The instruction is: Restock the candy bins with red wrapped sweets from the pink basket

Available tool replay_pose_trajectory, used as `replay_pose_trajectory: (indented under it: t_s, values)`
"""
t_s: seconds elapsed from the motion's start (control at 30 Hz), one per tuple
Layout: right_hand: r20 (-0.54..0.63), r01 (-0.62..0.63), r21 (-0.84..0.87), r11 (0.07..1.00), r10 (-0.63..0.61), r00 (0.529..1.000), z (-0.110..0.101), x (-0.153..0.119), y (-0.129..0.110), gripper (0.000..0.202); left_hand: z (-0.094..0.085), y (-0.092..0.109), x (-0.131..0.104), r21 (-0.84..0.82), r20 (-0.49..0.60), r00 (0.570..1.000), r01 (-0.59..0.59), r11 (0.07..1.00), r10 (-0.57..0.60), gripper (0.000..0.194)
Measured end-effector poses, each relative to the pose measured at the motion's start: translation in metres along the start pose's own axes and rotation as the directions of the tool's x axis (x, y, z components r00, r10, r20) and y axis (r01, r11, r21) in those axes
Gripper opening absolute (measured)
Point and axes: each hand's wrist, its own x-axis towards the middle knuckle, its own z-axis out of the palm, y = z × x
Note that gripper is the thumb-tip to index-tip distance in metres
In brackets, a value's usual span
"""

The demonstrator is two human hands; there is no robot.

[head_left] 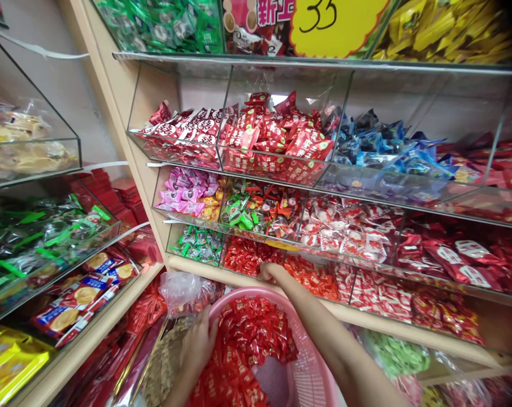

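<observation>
A pink plastic basket (pixel 311 339) full of red wrapped candies (pixel 256 328) is in front of me, low in the head view. My left hand (pixel 200 337) grips its left rim, with the fingers over the edge. Over the basket's far side reaches my right arm; my right hand (pixel 269 273) is at the front of a low clear bin of small red wrapped candies (pixel 243 254). Its fingers bend down into the bin and are mostly hidden, so I cannot tell what they hold. A purple-grey mesh patch (pixel 273 380) shows inside the basket.
Clear-fronted shelf bins rise ahead, holding red packets (pixel 277 135), blue packets (pixel 374 141) and pink sweets (pixel 188 189). A yellow price sign (pixel 338 25) hangs above. More shelves with green-wrapped sweets (pixel 39 232) flank the left. A clear plastic bag (pixel 186 294) lies behind the basket.
</observation>
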Motion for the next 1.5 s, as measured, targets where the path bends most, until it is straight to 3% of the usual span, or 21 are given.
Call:
replay_pose_trajectory:
  t_s: [0.17, 0.43, 0.57, 0.73, 0.87, 0.93, 1.0, 1.07, 1.13, 1.23, 1.3, 1.5]
  values:
    - [0.045, 0.045, 0.109, 0.993, -0.050, 0.998, -0.002, -0.007, 0.005, 0.021, 0.001, 0.001, 0.002, 0.015, 0.023, 1.000, 0.004, 1.000, -0.004, 0.052]
    - [-0.022, 0.172, 0.318, 0.932, -0.174, 0.984, -0.005, -0.015, 0.015, 0.021, 0.002, 0.001, 0.002, 0.017, 0.010, 1.000, -0.005, 1.000, 0.005, 0.052]
    - [-0.020, 0.197, 0.585, 0.787, -0.229, 0.973, -0.003, -0.014, 0.019, 0.025, 0.001, 0.001, 0.002, 0.016, 0.015, 1.000, 0.008, 1.000, -0.009, 0.051]
    - [0.005, 0.108, 0.805, 0.583, -0.190, 0.982, 0.003, -0.012, 0.019, 0.025, -0.002, 0.002, 0.001, 0.008, 0.015, 1.000, 0.004, 1.000, -0.005, 0.051]
    - [-0.085, 0.127, 0.913, 0.388, -0.124, 0.989, 0.005, -0.004, 0.017, 0.022, -0.003, 0.003, 0.001, -0.009, 0.015, 1.000, 0.003, 1.000, -0.003, 0.052]
    - [-0.149, 0.168, 0.919, 0.357, -0.081, 0.986, 0.004, 0.000, 0.018, 0.022, -0.003, 0.004, 0.001, -0.012, 0.021, 1.000, 0.007, 1.000, -0.007, 0.052]
    - [-0.208, 0.208, 0.898, 0.388, -0.043, 0.977, 0.004, 0.003, 0.019, 0.021, -0.003, 0.004, 0.001, -0.012, 0.027, 1.000, 0.013, 1.000, -0.013, 0.052]
    - [-0.257, 0.234, 0.845, 0.481, -0.018, 0.966, 0.003, 0.003, 0.020, 0.022, -0.003, 0.004, 0.001, -0.009, 0.033, 0.999, 0.016, 1.000, -0.016, 0.053]
    - [-0.302, 0.240, 0.712, 0.660, -0.021, 0.953, 0.004, 0.001, 0.020, 0.022, -0.003, 0.004, 0.001, -0.007, 0.035, 0.999, 0.014, 1.000, -0.014, 0.053]
    - [-0.376, 0.244, 0.344, 0.906, -0.105, 0.921, 0.007, -0.002, 0.020, 0.020, -0.003, 0.004, 0.000, -0.008, 0.030, 0.999, 0.014, 1.000, -0.013, 0.052]
    - [-0.397, 0.253, 0.188, 0.949, -0.162, 0.903, 0.009, -0.004, 0.020, 0.019, -0.003, 0.003, 0.000, -0.008, 0.020, 1.000, 0.013, 1.000, -0.013, 0.051]
    - [-0.323, 0.253, 0.040, 0.967, -0.227, 0.919, 0.008, -0.013, 0.020, 0.025, -0.002, 0.002, 0.000, -0.014, -0.007, 1.000, -0.002, 1.000, 0.001, 0.049]
